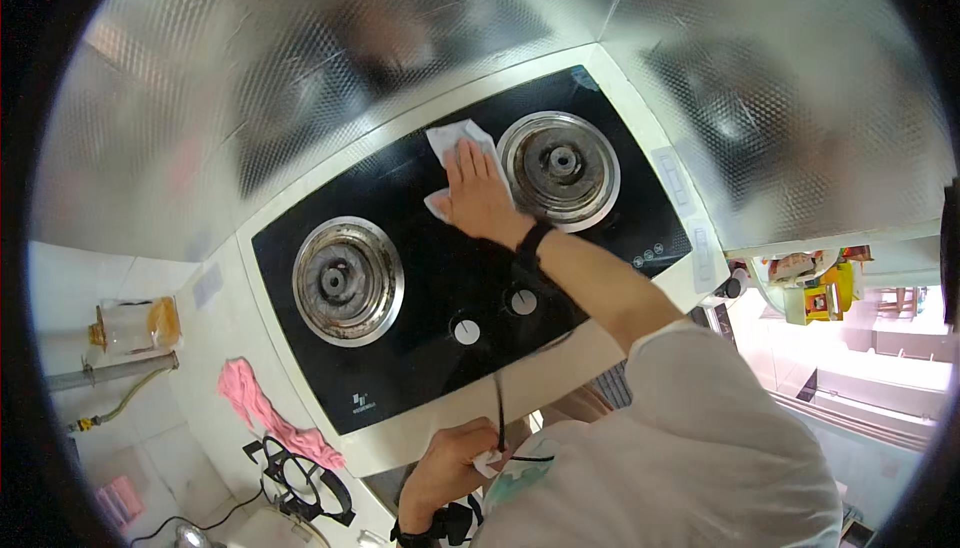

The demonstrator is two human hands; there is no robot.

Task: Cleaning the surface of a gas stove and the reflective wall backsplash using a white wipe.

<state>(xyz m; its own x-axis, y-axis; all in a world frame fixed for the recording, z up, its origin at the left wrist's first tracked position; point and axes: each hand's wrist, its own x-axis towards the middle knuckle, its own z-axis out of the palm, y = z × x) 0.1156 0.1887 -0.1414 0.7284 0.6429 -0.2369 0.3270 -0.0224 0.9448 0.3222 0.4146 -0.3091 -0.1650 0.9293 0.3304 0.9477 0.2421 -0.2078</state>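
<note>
My right hand [480,191] lies flat on a white wipe [459,133], pressing it against the black glass gas hob [427,263]. It rests just left of the right burner [561,165], its fingers pointing toward the back wall. The left burner [347,281] has brownish stains around its metal ring. Both burners are without their pan supports. Near the front of the counter, close to my shirt, my left hand [454,458] is closed around a small white wad [487,462]. A thin black cable [500,409] runs beside its fingers. Two control knobs [466,332] sit at the hob's front.
A pink cloth [274,413] lies on the counter left of the hob, next to black pan supports [304,477]. Shiny embossed foil [315,75] covers the walls behind and to the right. A gas hose [124,401] and a glass jar [135,323] are at far left.
</note>
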